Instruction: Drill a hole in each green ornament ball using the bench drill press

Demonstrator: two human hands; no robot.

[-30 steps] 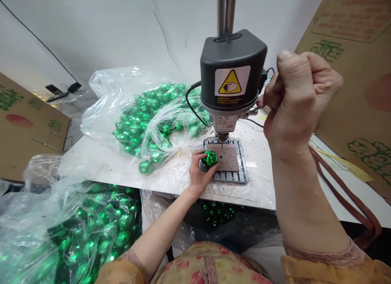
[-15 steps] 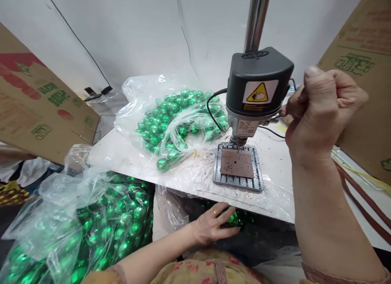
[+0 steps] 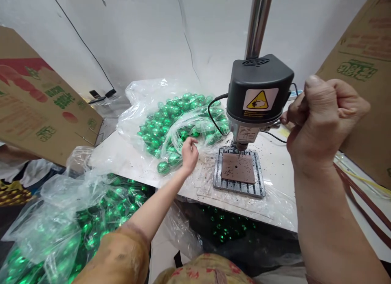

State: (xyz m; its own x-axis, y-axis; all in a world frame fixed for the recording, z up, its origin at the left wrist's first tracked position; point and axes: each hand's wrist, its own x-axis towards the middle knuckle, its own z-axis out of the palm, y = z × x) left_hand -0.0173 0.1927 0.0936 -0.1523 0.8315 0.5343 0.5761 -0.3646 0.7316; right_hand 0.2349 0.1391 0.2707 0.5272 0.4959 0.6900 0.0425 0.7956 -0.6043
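My right hand (image 3: 325, 117) is closed in a fist round the end of the feed lever at the right of a small black bench drill press (image 3: 259, 88). My left hand (image 3: 190, 155) hovers at the near edge of a heap of shiny green ball ornaments (image 3: 171, 113) in clear plastic; its fingers are loosely bent and apart, with nothing seen in them. Under the drill chuck (image 3: 242, 145), a brown square pad (image 3: 238, 176) with a small dark hole lies on the slotted metal base (image 3: 259, 190). Dark shavings are scattered over both.
A clear bag of green balls (image 3: 100, 227) stands at lower left, and more balls (image 3: 226, 227) sit in a dark bag below the table's front edge. Cardboard cartons (image 3: 45, 100) flank the white table (image 3: 122, 153). A black cable (image 3: 210, 113) loops beside the drill.
My left hand has risen from the green balls below the table edge, up and leftward to the heap on the table. My right hand stays on the lever. The view has shifted slightly.
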